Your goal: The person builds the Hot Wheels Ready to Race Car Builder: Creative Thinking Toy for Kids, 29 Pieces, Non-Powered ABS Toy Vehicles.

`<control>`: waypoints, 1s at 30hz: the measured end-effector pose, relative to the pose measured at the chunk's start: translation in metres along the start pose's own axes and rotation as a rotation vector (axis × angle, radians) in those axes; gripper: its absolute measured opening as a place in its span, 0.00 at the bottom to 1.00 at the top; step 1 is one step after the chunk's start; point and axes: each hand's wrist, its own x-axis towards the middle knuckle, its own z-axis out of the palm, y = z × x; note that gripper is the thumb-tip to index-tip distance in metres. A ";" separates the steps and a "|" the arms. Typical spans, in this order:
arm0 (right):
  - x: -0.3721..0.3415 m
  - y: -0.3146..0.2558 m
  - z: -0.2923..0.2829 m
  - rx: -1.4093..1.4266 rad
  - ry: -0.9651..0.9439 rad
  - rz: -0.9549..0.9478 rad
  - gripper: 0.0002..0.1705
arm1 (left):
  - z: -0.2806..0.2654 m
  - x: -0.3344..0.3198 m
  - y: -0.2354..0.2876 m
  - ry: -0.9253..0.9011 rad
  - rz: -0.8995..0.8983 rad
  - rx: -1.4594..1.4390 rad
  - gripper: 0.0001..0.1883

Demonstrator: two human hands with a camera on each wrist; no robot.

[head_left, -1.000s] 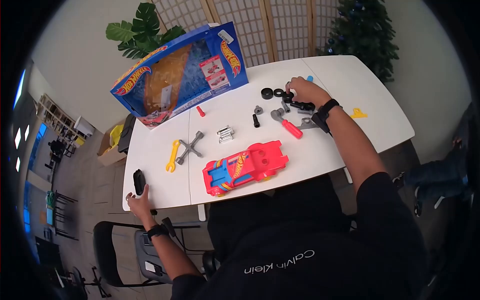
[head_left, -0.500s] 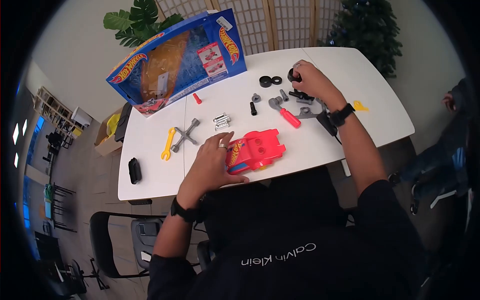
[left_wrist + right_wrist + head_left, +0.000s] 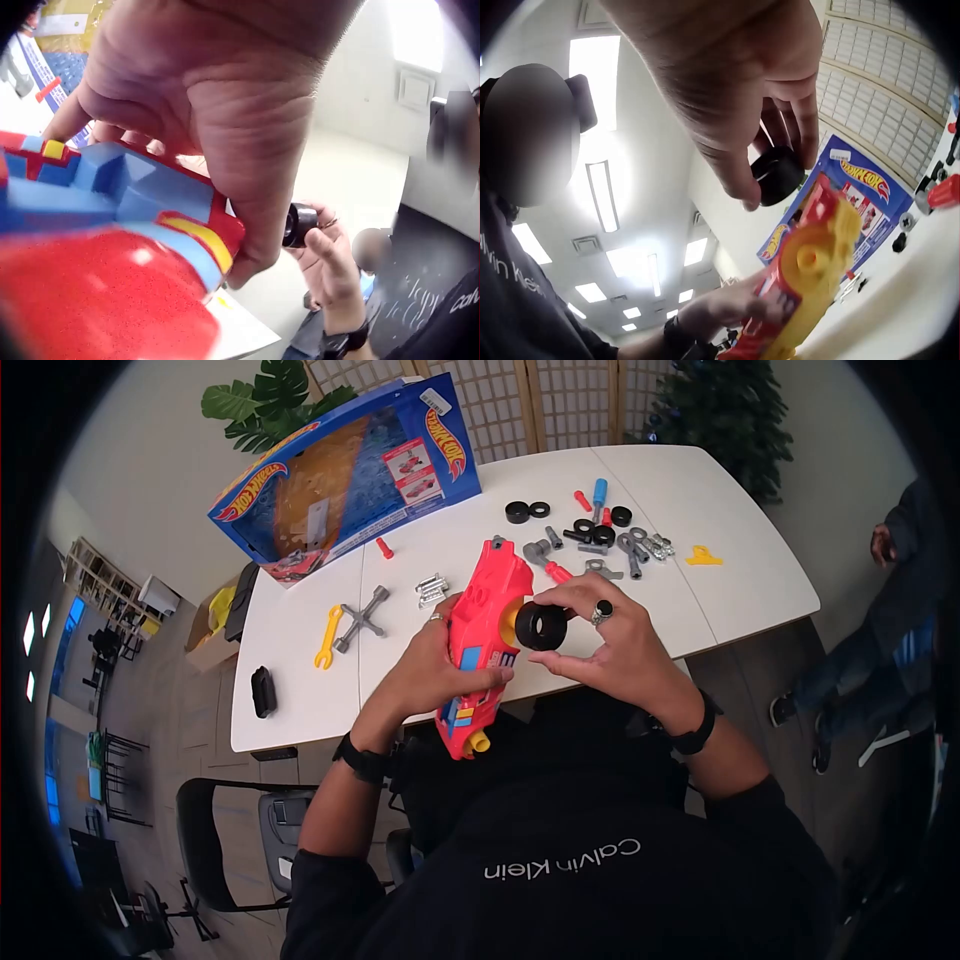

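My left hand [image 3: 412, 668] grips a red toy car [image 3: 487, 600], raised over the front edge of the table and turned so its yellow underside faces right. The thumb lies along the car's side, fingers round the far side. Between thumb and fingers of my right hand [image 3: 630, 655] is a black toy wheel [image 3: 778, 176], held close beside the car. In the right wrist view, a round yellow hub [image 3: 807, 259] shows on the car with the wheel apart from it. Blue and yellow trim [image 3: 142, 187] fills much of the left wrist view.
On the white table [image 3: 400, 565] lie a yellow wrench [image 3: 328, 638], a grey cross wrench [image 3: 361, 620], silver engine parts [image 3: 432, 591] and a black piece [image 3: 262, 692]. Several wheels, bolts and tools cluster at the right. Behind stands the blue box [image 3: 345, 470]. A person [image 3: 870, 610] is at right.
My left hand has gone from the black piece at the left edge to the car and lifted and turned it. The right hand has brought a wheel from the back of the table to the car.
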 end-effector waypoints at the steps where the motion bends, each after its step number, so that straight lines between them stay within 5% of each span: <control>1: 0.001 -0.004 0.002 -0.026 0.007 -0.028 0.33 | 0.003 -0.007 0.006 0.002 -0.016 -0.140 0.59; 8: -0.001 -0.023 0.025 -0.021 0.047 -0.102 0.32 | 0.025 -0.041 -0.011 0.058 0.031 -0.382 0.58; 12: -0.018 -0.020 0.060 0.084 0.008 -0.056 0.33 | 0.048 -0.056 -0.035 -0.102 0.084 -0.699 0.44; 14: -0.021 -0.023 0.069 0.040 -0.076 -0.091 0.31 | 0.070 -0.063 -0.054 -0.103 -0.105 -1.248 0.38; 20: -0.005 -0.018 0.059 0.049 -0.203 -0.114 0.21 | 0.075 -0.063 -0.082 -0.179 -0.063 -1.332 0.39; 21: 0.019 0.009 0.043 0.132 -0.163 0.025 0.15 | 0.075 -0.061 -0.083 -0.092 -0.048 -1.335 0.40; 23: 0.055 0.057 0.023 -0.133 -0.126 0.104 0.12 | 0.078 -0.057 -0.096 0.010 -0.048 -1.353 0.44; 30: 0.149 0.255 0.015 -0.629 -0.338 0.177 0.16 | 0.071 -0.062 -0.106 -0.133 0.026 -1.391 0.47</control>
